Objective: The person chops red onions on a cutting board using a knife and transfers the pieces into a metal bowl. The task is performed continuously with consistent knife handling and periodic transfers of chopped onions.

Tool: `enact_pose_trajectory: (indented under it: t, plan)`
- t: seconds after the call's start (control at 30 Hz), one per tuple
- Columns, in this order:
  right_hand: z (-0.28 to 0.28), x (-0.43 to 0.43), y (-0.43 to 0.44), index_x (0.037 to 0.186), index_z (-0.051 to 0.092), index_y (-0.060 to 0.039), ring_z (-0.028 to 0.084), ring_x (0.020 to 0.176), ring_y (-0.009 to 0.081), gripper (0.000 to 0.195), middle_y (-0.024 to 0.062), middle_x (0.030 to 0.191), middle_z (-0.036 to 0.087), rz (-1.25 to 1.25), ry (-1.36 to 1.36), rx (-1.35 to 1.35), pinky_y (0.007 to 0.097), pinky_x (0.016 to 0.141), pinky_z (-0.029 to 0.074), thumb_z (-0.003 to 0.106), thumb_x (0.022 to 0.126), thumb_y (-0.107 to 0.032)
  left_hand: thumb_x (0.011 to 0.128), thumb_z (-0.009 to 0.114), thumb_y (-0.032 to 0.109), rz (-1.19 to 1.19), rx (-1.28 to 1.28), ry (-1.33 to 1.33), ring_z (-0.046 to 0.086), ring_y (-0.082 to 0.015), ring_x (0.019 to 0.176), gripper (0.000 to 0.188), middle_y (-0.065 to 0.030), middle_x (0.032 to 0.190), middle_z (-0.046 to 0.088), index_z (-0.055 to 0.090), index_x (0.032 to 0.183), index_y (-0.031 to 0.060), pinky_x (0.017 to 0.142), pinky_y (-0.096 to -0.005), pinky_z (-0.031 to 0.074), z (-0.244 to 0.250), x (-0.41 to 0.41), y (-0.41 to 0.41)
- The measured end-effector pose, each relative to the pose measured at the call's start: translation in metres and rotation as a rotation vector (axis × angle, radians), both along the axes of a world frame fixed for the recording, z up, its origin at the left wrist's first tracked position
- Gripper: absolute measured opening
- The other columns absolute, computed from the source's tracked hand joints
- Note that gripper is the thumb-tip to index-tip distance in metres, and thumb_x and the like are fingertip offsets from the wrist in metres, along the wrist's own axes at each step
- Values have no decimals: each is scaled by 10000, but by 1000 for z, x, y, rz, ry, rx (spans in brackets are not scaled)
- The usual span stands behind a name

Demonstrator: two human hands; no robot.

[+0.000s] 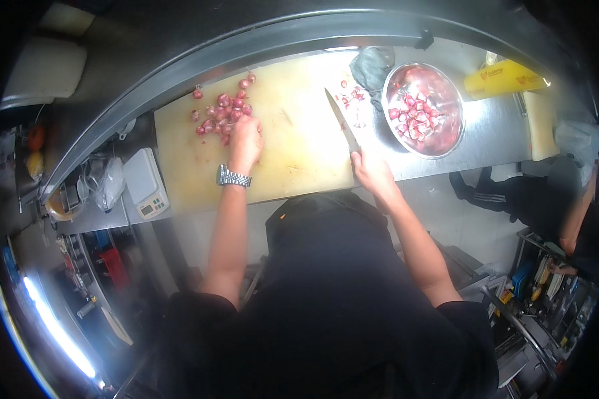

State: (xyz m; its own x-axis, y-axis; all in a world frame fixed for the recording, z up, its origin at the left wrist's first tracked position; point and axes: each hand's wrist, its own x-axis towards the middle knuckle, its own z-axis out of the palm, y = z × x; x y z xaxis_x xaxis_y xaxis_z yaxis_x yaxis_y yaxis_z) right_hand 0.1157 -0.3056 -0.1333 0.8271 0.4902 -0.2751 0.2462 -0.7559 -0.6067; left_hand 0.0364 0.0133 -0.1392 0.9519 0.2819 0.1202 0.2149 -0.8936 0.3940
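My left hand (247, 142), with a metal-band watch on its wrist, is at the near edge of a pile of shallots (223, 113) on the left part of a large cutting board (279, 164). Its fingers are partly hidden, so whether it grips a shallot cannot be told. My right hand (372, 169) holds a kitchen knife (342, 117) by the handle at the board's right side, the blade pointing away from me. Trimmed shallot bits (352, 97) lie beyond the blade. To the right, a steel bowl (460, 119) holds several shallots.
A digital scale (142, 179) and a plastic bag (110, 187) are left of the board. A grey cloth (372, 67) touches the bowl. Farther right are a yellow roll (504, 80) and a smaller cutting board (539, 124). Another person (534, 194) is at the far right.
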Motion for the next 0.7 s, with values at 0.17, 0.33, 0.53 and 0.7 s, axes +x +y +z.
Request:
enact_pose_trajectory:
  t: [0.17, 0.33, 0.53, 0.7]
  plan:
    - [10, -11, 3, 1122, 568, 45, 617, 969, 475, 350, 309, 1019, 639, 63, 78, -38, 540, 871, 474, 504, 1001, -277, 738, 739, 18, 34, -387, -142, 660, -251, 820, 166, -128, 899, 612, 652, 878, -6, 747, -360, 534, 21, 22, -26]
    - [15, -19, 1, 1100, 568, 35, 624, 945, 469, 331, 299, 989, 643, 86, 48, -39, 540, 849, 482, 502, 1002, -274, 766, 771, 32, 40, -697, -303, 681, -227, 888, 157, -114, 940, 642, 678, 891, 16, 787, -342, 546, -6, 36, -93]
    - [30, -21, -10, 1057, 573, 22, 629, 914, 463, 286, 280, 938, 651, 114, 65, -103, 538, 819, 491, 496, 999, -247, 774, 772, 29, -73, -472, -430, 676, -237, 897, 116, -94, 941, 679, 701, 865, 24, 798, -351, 545, -23, 26, -108]
    - [37, -27, -20, 979, 618, 25, 646, 790, 457, 246, 260, 855, 664, 133, -61, -8, 543, 736, 515, 502, 970, -192, 791, 759, 24, -53, -566, -403, 670, -242, 911, 99, -95, 965, 677, 715, 879, 28, 804, -348, 542, -25, 22, -112]
